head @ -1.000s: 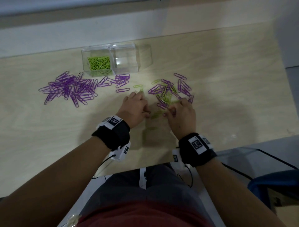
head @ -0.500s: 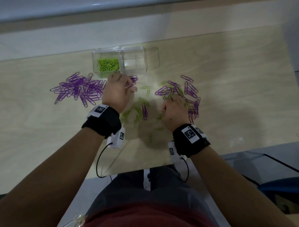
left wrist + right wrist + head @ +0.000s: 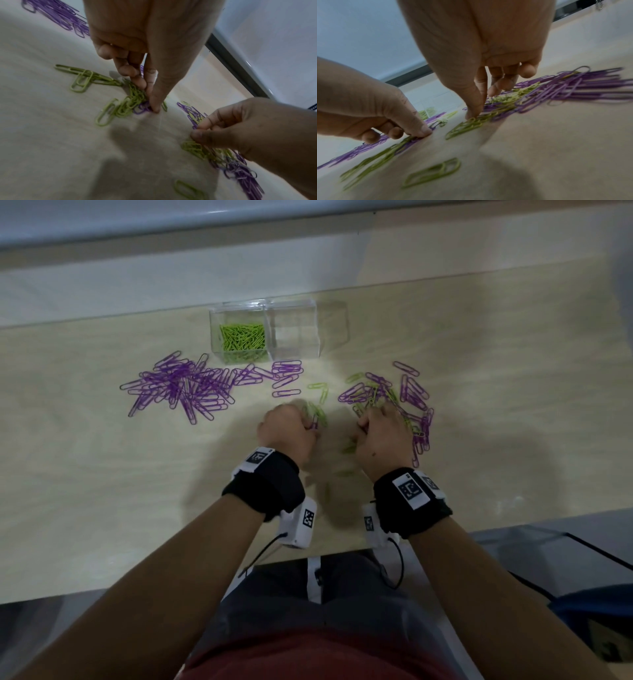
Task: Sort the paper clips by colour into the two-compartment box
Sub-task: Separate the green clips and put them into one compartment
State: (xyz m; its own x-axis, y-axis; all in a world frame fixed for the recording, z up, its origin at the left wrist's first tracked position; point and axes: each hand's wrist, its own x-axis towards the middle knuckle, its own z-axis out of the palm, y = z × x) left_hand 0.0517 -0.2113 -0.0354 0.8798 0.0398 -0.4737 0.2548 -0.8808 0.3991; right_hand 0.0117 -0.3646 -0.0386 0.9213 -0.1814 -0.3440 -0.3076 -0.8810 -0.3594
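A clear two-compartment box point(image 3: 318, 344) stands at the back; green clips point(image 3: 243, 337) fill its left half and its right half shows no clips. A purple pile point(image 3: 185, 388) lies left of it. My left hand point(image 3: 310, 424) point(image 3: 150, 106) pinches a purple clip point(image 3: 141, 108) at the edge of a small green cluster point(image 3: 126, 106). My right hand point(image 3: 364, 428) point(image 3: 475, 115) has thumb and forefinger pinched on green clips point(image 3: 467, 125) at the near edge of the mixed purple and green pile point(image 3: 407, 402).
Single green clips lie loose between and behind the hands point(image 3: 322, 392) point(image 3: 433, 174). The pale wooden table point(image 3: 513, 371) ends at a wall behind the box. The front edge is just behind my wrists, with cables hanging there.
My left hand reached out to the purple clips beside the box and has come back to the small green cluster. My right hand stayed at the mixed pile.
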